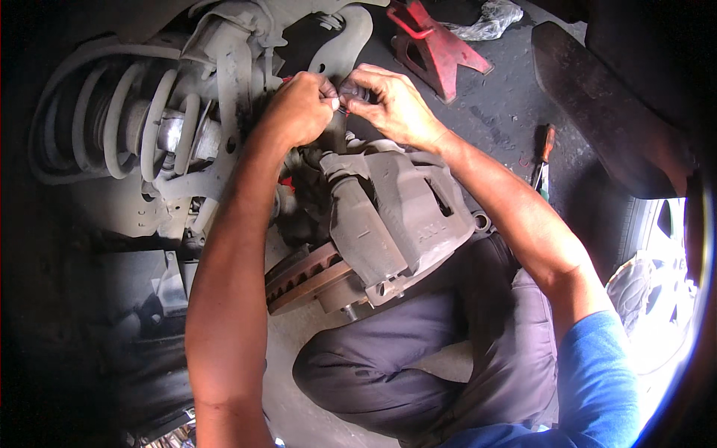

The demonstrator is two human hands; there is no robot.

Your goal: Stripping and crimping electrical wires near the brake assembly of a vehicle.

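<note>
My left hand point(302, 110) and my right hand point(393, 106) meet just beyond a grey brake caliper point(407, 213). The fingertips of both are pinched close together, beside the pale curved suspension arm point(347, 45). What they pinch is small and mostly hidden; a bit of red shows beneath them. The caliper sits over a rusty vented brake disc point(299, 284), its wheel studs facing me. Left of my left forearm is a coil spring point(155, 123) around a shock absorber point(170, 133).
A red jack stand point(437, 56) stands on the dark floor at the far right, near crumpled clear plastic point(489, 20). A screwdriver-like tool with an orange-brown handle point(549, 142) is beyond my right forearm. A dark panel point(597, 104) and a tyre point(635, 231) flank the right side.
</note>
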